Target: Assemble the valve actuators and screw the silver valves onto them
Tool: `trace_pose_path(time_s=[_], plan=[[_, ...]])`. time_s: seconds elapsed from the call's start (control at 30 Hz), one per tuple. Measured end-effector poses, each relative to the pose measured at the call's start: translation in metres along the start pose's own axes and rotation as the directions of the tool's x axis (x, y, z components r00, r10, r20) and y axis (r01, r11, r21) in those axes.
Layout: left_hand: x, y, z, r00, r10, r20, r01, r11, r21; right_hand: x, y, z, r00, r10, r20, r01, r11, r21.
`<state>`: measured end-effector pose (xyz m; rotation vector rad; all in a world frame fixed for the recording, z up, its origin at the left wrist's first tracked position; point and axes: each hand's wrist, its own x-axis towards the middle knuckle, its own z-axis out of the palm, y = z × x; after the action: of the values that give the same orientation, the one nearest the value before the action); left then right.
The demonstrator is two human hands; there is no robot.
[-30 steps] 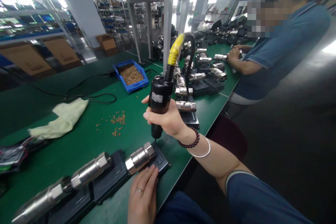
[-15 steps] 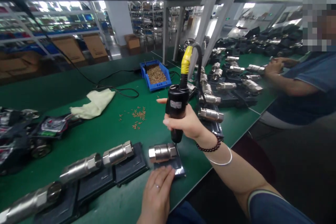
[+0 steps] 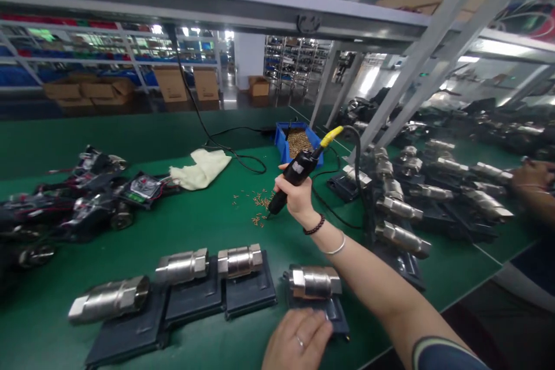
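My right hand is wrapped round a black electric screwdriver with a yellow cable sleeve. The tool is tilted, its tip down at the near edge of a loose pile of small copper-coloured screws on the green bench. My left hand lies with its fingers over the near part of a black plastic housing; the thumb is hidden. A shiny metal valve body sits on that housing's far side. Left of it stand several similar housings, one of them a black housing bearing a metal valve body.
A blue bin of screws stands behind the screwdriver. A cream cloth and black assemblies with wires lie at left. More metal valve bodies crowd the right, beside a co-worker's hand. A shelf beam crosses overhead.
My right hand has carried the screwdriver from above the valve body away to the screw pile, tilting it. My left hand stays at the same housing. The view has swung left.
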<state>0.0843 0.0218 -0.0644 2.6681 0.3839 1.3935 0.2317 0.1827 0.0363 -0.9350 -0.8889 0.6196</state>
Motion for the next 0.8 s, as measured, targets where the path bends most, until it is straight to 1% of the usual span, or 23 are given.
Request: trace_pose_path(time_s=[0.07,0.17,0.23,0.33,0.37,0.4,0.47,0.5,0.53,0.57,0.6,0.67,0.73,0.8], plan=[[-0.001,0.0,0.002,1.0,-0.013,0.004,0.013,1.0,-0.026,0.0,0.0,-0.002,1.0,-0.001,-0.007,0.001,1.0,-0.015],[0.001,0.002,0.001,0.999,-0.039,0.012,0.04,0.995,-0.091,0.001,-0.013,-0.006,0.999,-0.018,-0.036,0.017,1.0,-0.016],[0.003,0.003,-0.002,0.997,-0.076,-0.008,0.074,0.983,-0.167,-0.001,-0.03,-0.009,0.998,-0.033,-0.06,0.033,0.999,-0.003],[0.007,0.004,-0.012,0.973,-0.202,-0.111,0.164,0.945,-0.283,-0.01,-0.068,-0.015,0.996,-0.054,-0.074,0.058,0.996,0.061],[0.008,0.004,-0.016,0.953,-0.266,-0.148,0.217,0.935,-0.281,-0.016,-0.084,-0.018,0.996,-0.059,-0.07,0.066,0.993,0.102],[0.01,0.003,-0.022,0.923,-0.339,-0.184,0.289,0.923,-0.253,-0.022,-0.1,-0.021,0.996,-0.062,-0.061,0.071,0.986,0.151],[0.015,0.002,-0.032,0.85,-0.472,-0.234,0.445,0.881,-0.164,-0.038,-0.132,-0.029,0.998,-0.059,-0.03,0.064,0.969,0.238],[0.019,0.001,-0.037,0.818,-0.519,-0.248,0.505,0.854,-0.124,-0.046,-0.146,-0.032,0.999,-0.047,-0.01,0.047,0.962,0.269],[0.024,0.0,-0.042,0.801,-0.542,-0.256,0.537,0.838,-0.095,-0.055,-0.159,-0.035,0.999,-0.033,0.009,0.029,0.955,0.294],[0.029,-0.001,-0.046,0.802,-0.542,-0.252,0.542,0.837,-0.075,-0.063,-0.17,-0.038,1.0,-0.016,0.026,0.007,0.95,0.313],[0.035,-0.001,-0.049,0.818,-0.52,-0.246,0.523,0.85,-0.06,-0.07,-0.178,-0.04,0.999,0.005,0.042,-0.018,0.945,0.328],[0.045,0.001,-0.055,0.863,-0.446,-0.237,0.448,0.893,-0.049,-0.082,-0.188,-0.042,0.997,0.033,0.07,-0.056,0.938,0.342],[0.053,0.004,-0.06,0.892,-0.393,-0.224,0.386,0.919,-0.074,-0.09,-0.191,-0.043,0.994,0.037,0.104,-0.07,0.939,0.335],[0.057,0.008,-0.064,0.899,-0.387,-0.204,0.371,0.922,-0.111,-0.096,-0.19,-0.044,0.992,0.021,0.125,-0.061,0.945,0.323]])
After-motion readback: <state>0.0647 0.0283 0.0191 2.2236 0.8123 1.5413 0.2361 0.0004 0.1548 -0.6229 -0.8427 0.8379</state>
